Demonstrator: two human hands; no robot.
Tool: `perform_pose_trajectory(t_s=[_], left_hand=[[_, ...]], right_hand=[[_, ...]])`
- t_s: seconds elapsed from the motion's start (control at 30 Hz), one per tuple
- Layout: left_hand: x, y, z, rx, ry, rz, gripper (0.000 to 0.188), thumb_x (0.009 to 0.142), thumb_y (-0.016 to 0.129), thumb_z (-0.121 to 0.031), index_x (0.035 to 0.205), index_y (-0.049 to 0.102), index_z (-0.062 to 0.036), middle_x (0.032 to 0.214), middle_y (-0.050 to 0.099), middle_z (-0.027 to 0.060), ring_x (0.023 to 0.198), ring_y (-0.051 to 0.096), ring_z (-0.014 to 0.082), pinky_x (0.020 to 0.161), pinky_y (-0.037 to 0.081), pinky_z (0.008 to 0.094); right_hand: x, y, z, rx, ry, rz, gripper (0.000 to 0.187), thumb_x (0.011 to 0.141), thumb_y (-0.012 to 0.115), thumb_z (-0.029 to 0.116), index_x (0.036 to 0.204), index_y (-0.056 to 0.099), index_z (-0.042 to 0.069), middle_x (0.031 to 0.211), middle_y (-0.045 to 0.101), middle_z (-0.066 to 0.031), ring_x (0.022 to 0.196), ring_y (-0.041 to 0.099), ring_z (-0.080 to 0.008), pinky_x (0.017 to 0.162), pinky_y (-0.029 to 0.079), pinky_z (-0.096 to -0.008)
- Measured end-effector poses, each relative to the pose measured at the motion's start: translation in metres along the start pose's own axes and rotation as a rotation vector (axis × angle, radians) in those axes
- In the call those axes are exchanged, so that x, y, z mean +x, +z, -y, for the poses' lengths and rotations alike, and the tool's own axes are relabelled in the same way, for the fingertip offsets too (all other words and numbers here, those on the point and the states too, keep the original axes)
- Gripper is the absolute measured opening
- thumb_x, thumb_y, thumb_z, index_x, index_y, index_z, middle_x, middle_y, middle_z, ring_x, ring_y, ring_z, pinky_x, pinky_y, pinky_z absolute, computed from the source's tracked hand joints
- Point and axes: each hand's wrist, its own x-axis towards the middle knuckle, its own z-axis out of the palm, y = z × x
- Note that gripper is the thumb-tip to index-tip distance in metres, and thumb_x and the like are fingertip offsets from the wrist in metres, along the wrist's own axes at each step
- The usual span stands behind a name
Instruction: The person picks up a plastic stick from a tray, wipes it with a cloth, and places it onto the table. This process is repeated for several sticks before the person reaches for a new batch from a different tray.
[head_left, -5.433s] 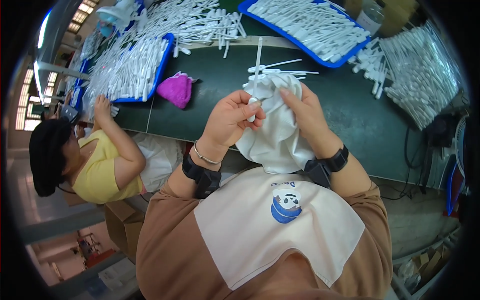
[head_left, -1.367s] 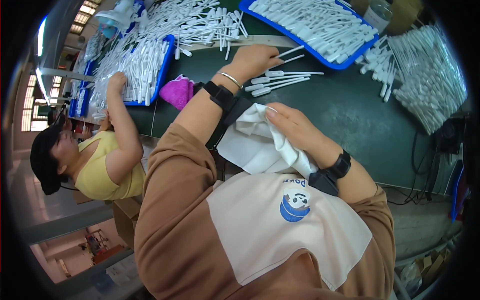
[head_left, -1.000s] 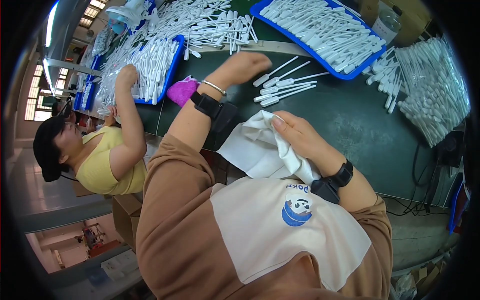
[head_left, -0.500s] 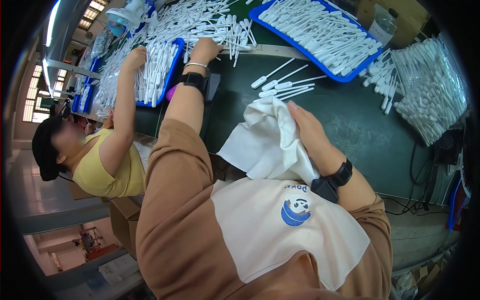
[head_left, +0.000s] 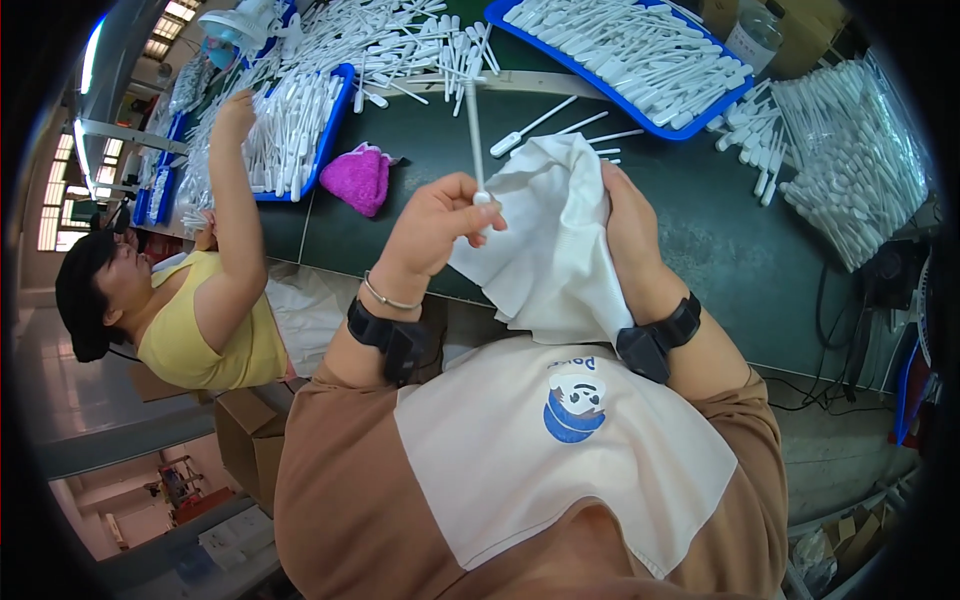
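My left hand pinches a white plastic dropper by its bulb end, with the thin stem pointing away toward the far side of the table. My right hand is closed on a crumpled white cloth, its fingertips partly hidden behind the folds. The dropper's bulb end is just left of the cloth. Past the cloth, several loose droppers lie on the green table, some partly covered by it. A large loose pile of droppers spreads over the far left of the table.
A blue tray full of droppers stands at the far right, beside a clear bag of droppers and a bottle. At left are another blue tray, a magenta cloth and a co-worker in yellow reaching over the droppers.
My left hand has come back from the far pile toward me and now holds a dropper. The magenta cloth is uncovered. My right hand stays with the white cloth.
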Motion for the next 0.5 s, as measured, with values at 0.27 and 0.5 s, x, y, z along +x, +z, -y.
perform_pose_trajectory(t_s=[0.27, 0.5], left_hand=[[0.017, 0.025, 0.024, -0.022, 0.005, 0.023, 0.011, 0.078, 0.062, -0.012, 0.081, 0.056, -0.0036, 0.07, 0.06, 0.0036, 0.057, 0.051, 0.0065, 0.05, 0.041, 0.0205], [0.019, 0.054, 0.044, 0.287, 0.373, -0.127, 0.01, 0.077, 0.061, -0.011, 0.079, 0.056, -0.0035, 0.064, 0.058, 0.0072, 0.053, 0.053, 0.0152, 0.048, 0.042, 0.0268]], right_hand=[[-0.013, 0.015, 0.002, -0.025, -0.057, 0.185, 0.032, 0.091, 0.038, 0.018, 0.117, 0.046, 0.0, 0.106, 0.054, -0.0085, 0.092, 0.053, -0.0129, 0.079, 0.044, -0.0256], [-0.016, 0.014, -0.022, -0.278, -0.246, 0.293, 0.029, 0.088, 0.048, 0.013, 0.114, 0.048, 0.0, 0.103, 0.054, -0.006, 0.091, 0.05, -0.0086, 0.077, 0.042, -0.0222]])
